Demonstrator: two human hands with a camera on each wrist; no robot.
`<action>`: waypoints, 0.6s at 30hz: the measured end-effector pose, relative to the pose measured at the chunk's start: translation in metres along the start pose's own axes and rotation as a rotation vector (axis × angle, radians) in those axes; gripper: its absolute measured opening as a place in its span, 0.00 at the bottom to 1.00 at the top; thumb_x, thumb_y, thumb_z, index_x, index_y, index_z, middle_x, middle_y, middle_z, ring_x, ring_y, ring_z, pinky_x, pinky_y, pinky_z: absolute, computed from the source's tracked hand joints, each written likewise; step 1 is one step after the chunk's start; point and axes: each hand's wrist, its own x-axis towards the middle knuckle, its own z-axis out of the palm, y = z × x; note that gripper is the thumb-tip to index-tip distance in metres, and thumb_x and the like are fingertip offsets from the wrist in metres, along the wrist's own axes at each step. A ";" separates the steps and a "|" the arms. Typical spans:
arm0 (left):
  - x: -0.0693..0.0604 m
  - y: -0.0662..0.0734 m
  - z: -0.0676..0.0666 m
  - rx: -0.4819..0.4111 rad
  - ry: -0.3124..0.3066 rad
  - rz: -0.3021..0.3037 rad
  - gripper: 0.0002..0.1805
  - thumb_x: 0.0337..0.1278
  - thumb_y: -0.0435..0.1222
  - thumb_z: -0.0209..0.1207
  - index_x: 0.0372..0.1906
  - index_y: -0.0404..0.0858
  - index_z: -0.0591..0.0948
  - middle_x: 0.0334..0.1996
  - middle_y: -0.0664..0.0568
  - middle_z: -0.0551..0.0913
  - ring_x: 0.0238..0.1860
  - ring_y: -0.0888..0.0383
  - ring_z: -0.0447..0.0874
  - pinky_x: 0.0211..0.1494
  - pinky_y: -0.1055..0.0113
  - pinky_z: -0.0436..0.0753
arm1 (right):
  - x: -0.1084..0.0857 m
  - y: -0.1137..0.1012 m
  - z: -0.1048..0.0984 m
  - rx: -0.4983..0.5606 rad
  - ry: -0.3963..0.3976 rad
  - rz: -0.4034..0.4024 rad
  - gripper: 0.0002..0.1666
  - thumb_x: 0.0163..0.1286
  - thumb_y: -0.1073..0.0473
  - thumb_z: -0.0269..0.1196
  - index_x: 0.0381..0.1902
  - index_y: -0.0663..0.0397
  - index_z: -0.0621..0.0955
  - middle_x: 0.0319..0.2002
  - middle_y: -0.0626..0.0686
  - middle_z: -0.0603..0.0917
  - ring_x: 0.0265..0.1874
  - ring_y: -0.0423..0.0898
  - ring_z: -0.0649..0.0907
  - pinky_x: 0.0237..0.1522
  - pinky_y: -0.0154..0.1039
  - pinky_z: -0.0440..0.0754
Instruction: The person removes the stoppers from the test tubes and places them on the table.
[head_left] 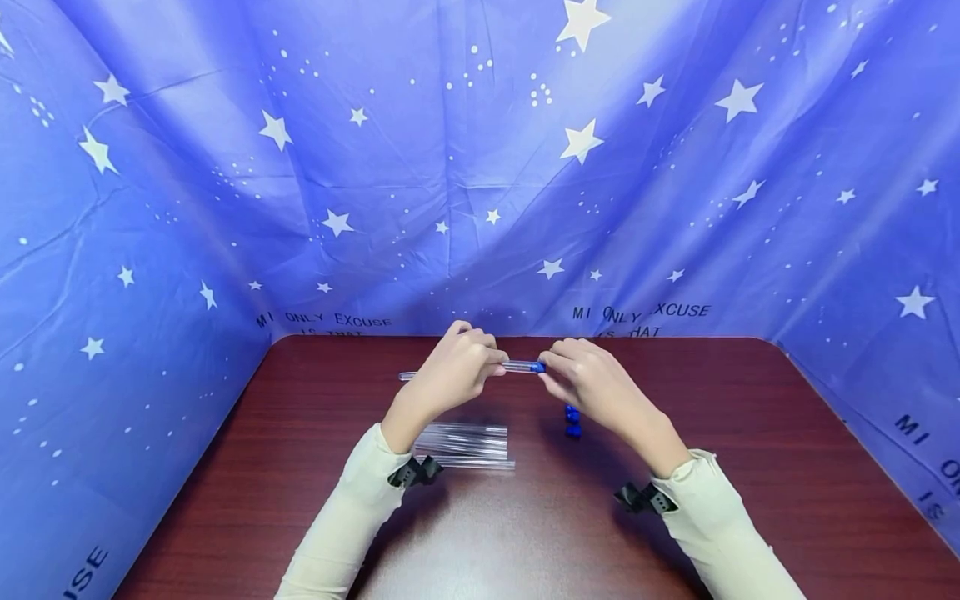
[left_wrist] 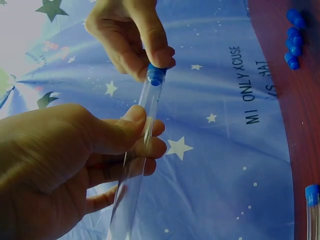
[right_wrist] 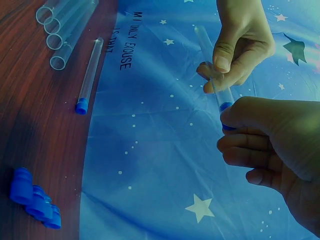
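1. Grasping a clear tube (head_left: 520,367), the left hand (head_left: 461,367) has its fingers curled round it in the head view, while the right hand (head_left: 588,375) pinches the blue cap (head_left: 537,367) at its end. A bundle of clear tubes (head_left: 472,442) lies on the surface (head_left: 525,533), on the person's side of the left fingers; the left forearm and the black wrist camera (head_left: 415,472) hide part of it. Loose blue caps (head_left: 573,431) lie just below the right fingers, well apart from the left ones. Left of the left fingers a rounded tube end shows, though whose it is cannot be told. A starry blue drape (head_left: 450,167) hangs beyond both hands.

2. From the left wrist, the held tube slants down from the right fingertips, passing between the left thumb and fingers; how firmly the cap is seated is unclear. Off to the picture's right of the fingers, loose caps cluster near the top, and a capped tube (left_wrist: 313,210) is cut by the edge.

3. From the right wrist, the right thumb and fingers cover much of the held cap, with the left fingers gripping farther along. Across on the surface, left of both sets of fingers in the picture, are the open tube mouths, the capped tube beside them, and the loose caps lower down.
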 end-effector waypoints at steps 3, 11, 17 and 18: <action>0.001 -0.002 0.000 0.002 0.040 0.041 0.03 0.61 0.38 0.68 0.36 0.47 0.91 0.29 0.58 0.85 0.35 0.58 0.83 0.58 0.57 0.74 | 0.000 0.001 0.000 0.007 -0.009 -0.006 0.11 0.56 0.64 0.71 0.37 0.62 0.84 0.29 0.51 0.78 0.28 0.48 0.78 0.34 0.44 0.80; -0.002 -0.008 0.002 -0.029 0.127 0.104 0.04 0.55 0.36 0.72 0.36 0.45 0.90 0.30 0.58 0.85 0.36 0.58 0.81 0.57 0.58 0.74 | -0.004 0.002 0.004 0.103 -0.058 0.025 0.09 0.58 0.64 0.69 0.36 0.62 0.85 0.27 0.51 0.78 0.26 0.43 0.75 0.29 0.39 0.76; -0.004 -0.009 0.005 -0.023 0.162 0.090 0.06 0.51 0.35 0.74 0.36 0.44 0.89 0.33 0.58 0.87 0.39 0.58 0.82 0.57 0.59 0.75 | -0.006 0.002 0.007 0.218 -0.129 0.115 0.06 0.63 0.63 0.68 0.38 0.59 0.86 0.28 0.49 0.79 0.27 0.38 0.74 0.30 0.35 0.75; -0.004 -0.009 0.006 -0.018 0.158 0.086 0.06 0.52 0.35 0.74 0.36 0.44 0.89 0.33 0.58 0.87 0.39 0.58 0.83 0.57 0.59 0.75 | -0.006 0.001 0.008 0.226 -0.141 0.131 0.06 0.64 0.63 0.68 0.38 0.58 0.86 0.29 0.48 0.79 0.27 0.38 0.74 0.30 0.35 0.75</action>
